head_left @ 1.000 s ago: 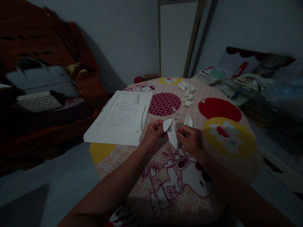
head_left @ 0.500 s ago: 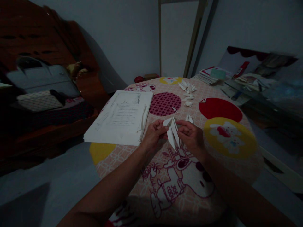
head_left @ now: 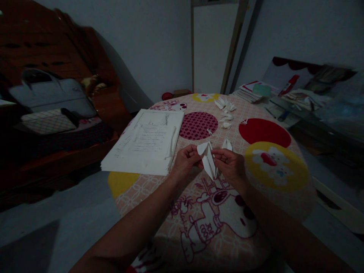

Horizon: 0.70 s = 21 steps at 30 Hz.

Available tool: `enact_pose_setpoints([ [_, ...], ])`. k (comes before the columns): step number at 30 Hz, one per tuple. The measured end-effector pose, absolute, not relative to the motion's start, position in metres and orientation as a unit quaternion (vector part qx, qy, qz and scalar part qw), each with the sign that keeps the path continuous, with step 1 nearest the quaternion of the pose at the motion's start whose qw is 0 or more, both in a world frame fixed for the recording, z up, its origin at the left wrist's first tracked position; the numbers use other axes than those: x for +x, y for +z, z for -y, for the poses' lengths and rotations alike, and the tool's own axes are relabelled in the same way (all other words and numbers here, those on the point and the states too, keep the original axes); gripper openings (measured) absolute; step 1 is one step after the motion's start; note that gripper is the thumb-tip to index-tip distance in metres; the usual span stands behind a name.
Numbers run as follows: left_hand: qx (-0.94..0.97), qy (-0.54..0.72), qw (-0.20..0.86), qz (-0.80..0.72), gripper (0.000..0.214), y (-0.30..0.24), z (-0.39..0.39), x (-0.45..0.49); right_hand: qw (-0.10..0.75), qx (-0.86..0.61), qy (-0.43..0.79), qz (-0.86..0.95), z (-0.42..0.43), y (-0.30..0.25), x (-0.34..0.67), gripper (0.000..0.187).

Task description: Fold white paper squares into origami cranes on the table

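Observation:
A piece of folded white paper (head_left: 208, 163), with long pointed flaps aimed toward me, is held between my two hands above the table. My left hand (head_left: 186, 159) pinches its left upper edge between thumb and fingers. On the other side, my right hand (head_left: 229, 165) is closed on the right edge. Just beyond the right fingers, another small folded paper piece (head_left: 227, 145) lies on the cloth. Several more white folded pieces (head_left: 225, 104) sit in a row toward the far edge of the table. Palms and some fingertips are hidden.
A thick stack of printed paper (head_left: 148, 144) lies left on the patterned tablecloth (head_left: 199, 189). A wooden bench (head_left: 108, 102) with a grey bag (head_left: 65, 94) stands at left. At right, a glass-topped table (head_left: 301, 110) bears books and papers.
The folded paper's upper left flap now spreads wider to the left, and its long points sit closer together. Both hands stay in nearly the same place.

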<state>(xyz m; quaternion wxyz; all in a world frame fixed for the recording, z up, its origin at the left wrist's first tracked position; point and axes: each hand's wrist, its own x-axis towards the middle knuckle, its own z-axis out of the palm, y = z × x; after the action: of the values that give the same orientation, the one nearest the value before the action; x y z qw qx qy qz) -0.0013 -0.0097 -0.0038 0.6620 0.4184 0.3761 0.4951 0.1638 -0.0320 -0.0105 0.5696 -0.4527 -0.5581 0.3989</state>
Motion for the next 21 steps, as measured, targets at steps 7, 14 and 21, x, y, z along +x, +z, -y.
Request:
enact_pose_setpoints([
  [7, 0.445, 0.501, 0.650, -0.359, 0.034, 0.0003, 0.0129, 0.0005, 0.550, -0.453, 0.391, 0.583, 0.0345, -0.0100, 0.1632, 0.019],
  [14, 0.442, 0.497, 0.654, -0.361, 0.036, 0.0010, 0.0118, -0.0012, 0.550, -0.451, 0.355, 0.607, 0.0340, -0.0100, 0.1635, 0.020],
  [21, 0.484, 0.509, 0.618, -0.353, 0.035, 0.0014, 0.0112, -0.0043, 0.528, -0.465, 0.290, 0.649, 0.0337, -0.0097, 0.1706, 0.027],
])
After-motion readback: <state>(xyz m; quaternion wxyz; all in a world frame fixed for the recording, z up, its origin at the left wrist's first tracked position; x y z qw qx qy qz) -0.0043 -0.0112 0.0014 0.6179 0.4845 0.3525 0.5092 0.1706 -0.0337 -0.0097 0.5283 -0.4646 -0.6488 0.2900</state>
